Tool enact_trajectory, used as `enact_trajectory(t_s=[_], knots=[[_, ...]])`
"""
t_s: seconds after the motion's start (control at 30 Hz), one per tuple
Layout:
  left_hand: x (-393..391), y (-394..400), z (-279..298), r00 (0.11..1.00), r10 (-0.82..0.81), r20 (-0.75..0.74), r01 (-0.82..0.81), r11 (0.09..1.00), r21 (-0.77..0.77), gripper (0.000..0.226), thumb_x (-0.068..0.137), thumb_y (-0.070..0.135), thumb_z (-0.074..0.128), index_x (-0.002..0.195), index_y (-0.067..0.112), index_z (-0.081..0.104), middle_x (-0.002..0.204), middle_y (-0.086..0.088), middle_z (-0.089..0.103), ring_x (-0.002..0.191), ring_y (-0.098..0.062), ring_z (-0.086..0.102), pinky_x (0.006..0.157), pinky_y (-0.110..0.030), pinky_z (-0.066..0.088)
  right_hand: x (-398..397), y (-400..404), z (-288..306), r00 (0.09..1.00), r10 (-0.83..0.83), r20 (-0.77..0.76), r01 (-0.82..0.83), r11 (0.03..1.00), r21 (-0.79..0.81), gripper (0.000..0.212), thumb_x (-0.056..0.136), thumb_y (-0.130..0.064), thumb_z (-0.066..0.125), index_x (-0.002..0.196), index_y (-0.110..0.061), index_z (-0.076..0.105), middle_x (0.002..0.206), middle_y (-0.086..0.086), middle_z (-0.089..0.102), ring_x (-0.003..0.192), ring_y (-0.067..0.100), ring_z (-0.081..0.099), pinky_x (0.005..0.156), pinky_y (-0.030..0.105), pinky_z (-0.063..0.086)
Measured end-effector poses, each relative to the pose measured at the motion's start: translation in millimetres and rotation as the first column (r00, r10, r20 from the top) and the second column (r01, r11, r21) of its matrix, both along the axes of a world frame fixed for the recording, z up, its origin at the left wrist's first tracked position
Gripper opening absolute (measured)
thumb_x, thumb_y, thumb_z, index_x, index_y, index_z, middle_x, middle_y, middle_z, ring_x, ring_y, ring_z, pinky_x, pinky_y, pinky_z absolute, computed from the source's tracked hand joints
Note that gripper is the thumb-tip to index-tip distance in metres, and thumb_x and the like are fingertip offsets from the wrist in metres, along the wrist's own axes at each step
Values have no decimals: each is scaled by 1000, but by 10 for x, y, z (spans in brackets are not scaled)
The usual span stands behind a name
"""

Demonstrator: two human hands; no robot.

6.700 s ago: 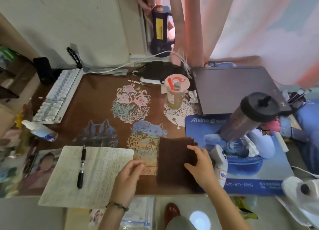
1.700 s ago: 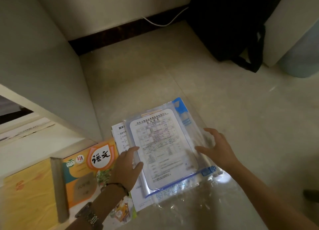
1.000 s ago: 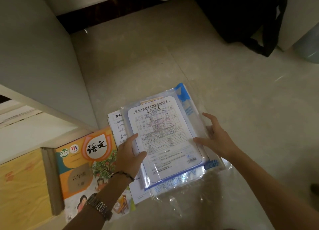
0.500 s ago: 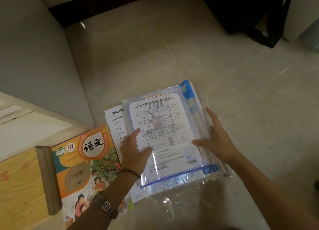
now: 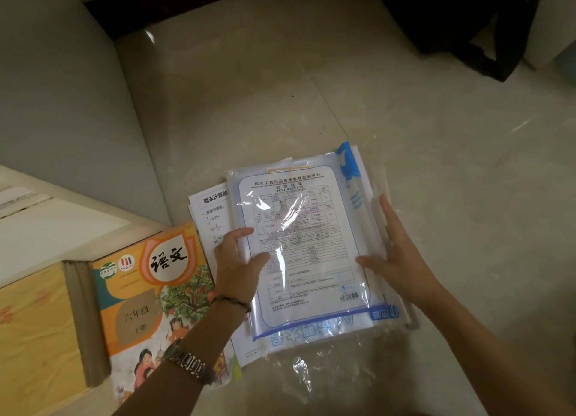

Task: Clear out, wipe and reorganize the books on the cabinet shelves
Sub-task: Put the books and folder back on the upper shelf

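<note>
Plastic-sleeved papers (image 5: 308, 253) on floor, left hand (image 5: 238, 266) gripping their edge, right hand (image 5: 397, 256) flat against opposite side

A clear plastic sleeve (image 5: 311, 250) with blue edging — a printed test-results sheet showing on top — lies flat on the floor over loose worksheets (image 5: 208, 216). Just left, an orange Chinese textbook (image 5: 149, 297) lies face up, overlapping a yellow book (image 5: 34, 331) beside it.

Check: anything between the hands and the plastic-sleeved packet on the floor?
Nothing visible. The left hand grips the clear-sleeved packet at its left edge; the right hand lies flat against its right edge. Both already touch it.
</note>
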State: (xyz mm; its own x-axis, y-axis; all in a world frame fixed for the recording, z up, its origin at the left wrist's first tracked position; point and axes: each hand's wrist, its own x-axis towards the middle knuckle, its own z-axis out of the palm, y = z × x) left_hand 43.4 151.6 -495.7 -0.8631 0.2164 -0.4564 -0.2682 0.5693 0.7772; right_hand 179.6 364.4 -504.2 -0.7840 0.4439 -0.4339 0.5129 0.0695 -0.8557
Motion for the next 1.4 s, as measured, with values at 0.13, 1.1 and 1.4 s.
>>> enact_trajectory(t_s=[0.13, 1.1, 1.4], knots=[[-23, -6, 8, 999, -34, -41, 35, 999, 25, 60, 77, -7, 61, 122, 29, 42, 132, -4, 41, 121, -19, 41, 99, -35, 40, -17, -32, 45, 999, -32, 44, 30, 998, 49, 101, 81, 2, 68, 149, -42, 6, 154, -12, 24, 134, 5, 30, 107, 41, 40], [465, -1274, 1384, 973, 148, -176, -138, 988, 69, 81, 82, -7, 53, 147, 27, 19, 126, 11, 48, 110, -9, 49, 79, -8, 40, -15, -1067, 1629, 964, 247, -95, -236, 965, 119, 95, 76, 8, 70, 125, -62, 29, 128, -12, 46, 127, 20, 46, 100, 49, 46], [658, -1872, 1793, 949, 256, -184, -231, 962, 146, 76, 81, -6, 58, 142, 27, 25, 116, 12, 57, 103, -6, 56, 86, -18, 49, -7, -1557, 1998, 910, 394, -130, -385, 919, 86, 88, 78, 7, 69, 122, -56, 27, 110, -17, 51, 94, -3, 61, 76, 16, 54]])
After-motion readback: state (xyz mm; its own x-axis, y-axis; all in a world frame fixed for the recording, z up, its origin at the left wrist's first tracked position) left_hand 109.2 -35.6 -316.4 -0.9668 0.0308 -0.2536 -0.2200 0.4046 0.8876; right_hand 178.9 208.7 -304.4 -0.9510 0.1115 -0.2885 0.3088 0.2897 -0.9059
